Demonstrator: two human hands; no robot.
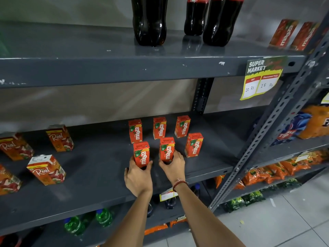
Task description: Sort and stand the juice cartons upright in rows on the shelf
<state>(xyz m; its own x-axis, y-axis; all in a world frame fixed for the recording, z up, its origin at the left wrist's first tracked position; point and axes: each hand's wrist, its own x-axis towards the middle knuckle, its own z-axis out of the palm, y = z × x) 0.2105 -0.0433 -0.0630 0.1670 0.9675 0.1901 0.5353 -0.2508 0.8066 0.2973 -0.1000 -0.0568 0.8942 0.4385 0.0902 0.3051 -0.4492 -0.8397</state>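
Left hand (138,177) grips one upright Maaza carton (141,154) — right hand (173,167) clasps another (166,148) at its 3 o'clock. Both stand on the grey shelf (99,175).

Bare shelf (99,175) lay open between the Real cartons (46,169) at left and six close-set Maaza cartons (159,128); right of them, clear boards reached the upright post (267,139).

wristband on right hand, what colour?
Red-brown threads on the right wrist, seen in the head view.
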